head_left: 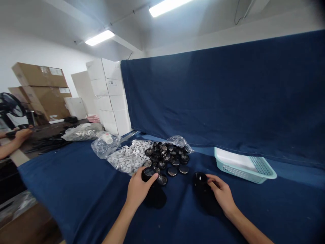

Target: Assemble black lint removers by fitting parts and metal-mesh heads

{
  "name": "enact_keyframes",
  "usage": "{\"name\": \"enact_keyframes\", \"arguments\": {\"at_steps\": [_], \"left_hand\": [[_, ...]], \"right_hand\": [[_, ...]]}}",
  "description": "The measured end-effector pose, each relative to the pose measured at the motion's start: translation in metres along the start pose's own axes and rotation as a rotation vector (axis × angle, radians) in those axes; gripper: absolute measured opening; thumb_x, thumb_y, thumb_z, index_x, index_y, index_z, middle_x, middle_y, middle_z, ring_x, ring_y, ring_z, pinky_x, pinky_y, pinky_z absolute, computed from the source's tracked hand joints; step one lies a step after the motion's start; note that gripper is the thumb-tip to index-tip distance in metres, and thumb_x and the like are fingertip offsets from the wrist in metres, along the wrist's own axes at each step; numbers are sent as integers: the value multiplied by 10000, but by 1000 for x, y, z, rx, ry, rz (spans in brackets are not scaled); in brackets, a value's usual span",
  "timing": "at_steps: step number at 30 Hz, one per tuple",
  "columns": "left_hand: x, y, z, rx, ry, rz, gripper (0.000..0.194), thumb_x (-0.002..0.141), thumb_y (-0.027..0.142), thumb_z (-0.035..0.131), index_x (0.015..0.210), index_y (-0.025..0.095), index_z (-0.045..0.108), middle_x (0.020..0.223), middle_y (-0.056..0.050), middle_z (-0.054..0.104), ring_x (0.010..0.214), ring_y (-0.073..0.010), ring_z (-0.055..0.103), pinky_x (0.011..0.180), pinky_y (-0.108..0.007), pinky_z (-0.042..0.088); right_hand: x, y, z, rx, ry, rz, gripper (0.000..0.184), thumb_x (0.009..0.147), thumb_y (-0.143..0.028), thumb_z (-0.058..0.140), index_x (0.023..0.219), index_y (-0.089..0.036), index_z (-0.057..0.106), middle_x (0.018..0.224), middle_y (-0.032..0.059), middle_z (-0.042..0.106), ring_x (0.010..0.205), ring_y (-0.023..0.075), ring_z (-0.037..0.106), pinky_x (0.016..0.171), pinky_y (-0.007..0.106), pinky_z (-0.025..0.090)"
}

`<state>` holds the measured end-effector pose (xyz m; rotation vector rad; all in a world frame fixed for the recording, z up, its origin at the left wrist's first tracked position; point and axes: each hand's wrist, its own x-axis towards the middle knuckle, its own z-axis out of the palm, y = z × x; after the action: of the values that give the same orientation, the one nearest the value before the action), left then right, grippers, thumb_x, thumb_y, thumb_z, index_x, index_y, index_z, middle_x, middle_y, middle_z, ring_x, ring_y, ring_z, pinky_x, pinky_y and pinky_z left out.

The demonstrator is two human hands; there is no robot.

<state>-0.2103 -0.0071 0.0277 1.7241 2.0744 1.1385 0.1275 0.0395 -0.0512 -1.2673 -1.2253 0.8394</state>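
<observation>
My left hand (139, 187) is closed round a round black cap (149, 172) with a shiny top, at the near edge of a heap of similar black caps (166, 157). To the right, my right hand (221, 192) grips another black round piece (200, 177) between thumb and fingers, just above the blue cloth. Its inside looks dark, and its exact kind is unclear. Several caps lie loose by the heap, among them one shiny-topped cap (183, 169). Left of the heap, small white plastic pieces (132, 156) spread out in a pile.
A mint-green basket (243, 174) with a white sheet inside stands at the right. Clear plastic bags (106, 145) lie behind the piles. White boxes (111, 96) are stacked at the back left. Another person's hand (22, 135) works at a dark table on the far left.
</observation>
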Motion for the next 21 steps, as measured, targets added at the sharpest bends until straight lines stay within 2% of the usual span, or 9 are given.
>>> {"name": "enact_keyframes", "arguments": {"at_steps": [2, 5, 8, 11, 15, 18, 21], "left_hand": [[1, -14, 1, 151, 6, 37, 575, 820, 613, 515, 1195, 180, 547, 1082, -116, 668, 1063, -321, 596, 881, -395, 468], [11, -25, 2, 350, -43, 95, 589, 908, 550, 371, 1290, 121, 499, 1177, -166, 631, 1161, -349, 532, 978, -439, 405], [24, -23, -7, 371, -155, 133, 596, 910, 523, 379, 1356, 136, 457, 1191, -151, 637, 1154, -321, 553, 979, -408, 412], [37, -15, -23, 362, -252, 148, 622, 854, 519, 481, 1380, 189, 446, 1238, -124, 626, 1135, -300, 580, 929, -370, 451], [53, -1, -38, 378, -300, 144, 555, 825, 548, 504, 1256, 205, 572, 1230, -118, 638, 1073, -304, 620, 881, -363, 468], [69, 11, -40, 385, -272, 148, 506, 809, 556, 526, 1146, 197, 641, 1106, -123, 695, 1017, -319, 643, 831, -367, 480], [74, 36, -37, 363, -191, 189, 401, 797, 474, 578, 1059, 185, 673, 1023, -118, 715, 979, -310, 655, 826, -366, 485]], "right_hand": [[-1, 0, 0, 4, 21, 23, 363, 706, -436, 643, 959, -185, 712, 823, 37, 691, 744, 217, 605, 694, 309, 463], [-3, 0, -1, 3, 52, 54, 398, 750, -493, 598, 963, -176, 710, 680, 16, 639, 632, 195, 570, 581, 289, 433], [-4, 1, -2, 7, 65, 58, 420, 762, -521, 567, 941, -169, 711, 575, -9, 572, 549, 178, 532, 501, 272, 386], [-2, 2, -1, 12, 63, 53, 405, 759, -508, 554, 920, -170, 707, 571, -13, 565, 524, 167, 510, 478, 266, 358], [-1, 2, 0, 20, 46, 44, 370, 759, -475, 546, 906, -173, 700, 578, -17, 560, 548, 166, 510, 505, 265, 358], [-1, 1, 1, 23, 33, 46, 376, 774, -481, 535, 917, -171, 692, 567, -23, 535, 555, 169, 506, 519, 270, 355], [-2, -1, 1, 24, 24, 52, 382, 781, -499, 538, 911, -173, 688, 577, -21, 536, 553, 168, 499, 526, 275, 356]]}}
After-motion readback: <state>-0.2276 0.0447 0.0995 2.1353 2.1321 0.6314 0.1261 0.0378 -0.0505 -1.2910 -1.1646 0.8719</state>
